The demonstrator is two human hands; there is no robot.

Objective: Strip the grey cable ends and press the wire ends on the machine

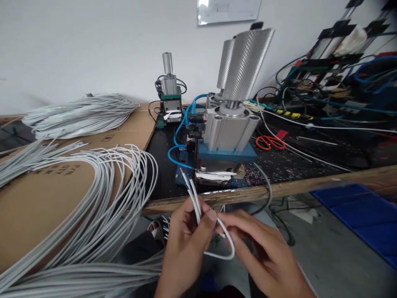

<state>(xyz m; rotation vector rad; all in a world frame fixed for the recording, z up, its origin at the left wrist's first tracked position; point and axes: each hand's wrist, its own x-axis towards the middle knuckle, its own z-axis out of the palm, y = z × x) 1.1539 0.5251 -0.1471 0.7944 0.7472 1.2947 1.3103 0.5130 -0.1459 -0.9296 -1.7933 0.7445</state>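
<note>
My left hand (194, 240) is closed around a few white cables (192, 194), whose ends point up past the thumb and show thin coloured wires at the tips. One cable curls in a loop below the fingers. My right hand (256, 244) meets the left at the thumb, its fingertips pinched at a cable end; the exact spot is covered by the fingers. Just beyond both hands stands a pneumatic press (228, 128) with a silver cylinder on a blue base, white strips at its front.
Bundles of white cable (102, 178) spread over cardboard (62, 203) at the left, with a coil (80, 116) behind. A smaller press (169, 89) stands farther back. Orange-handled scissors (270, 143) lie right of the near press. The wooden bench edge (297, 186) runs before me.
</note>
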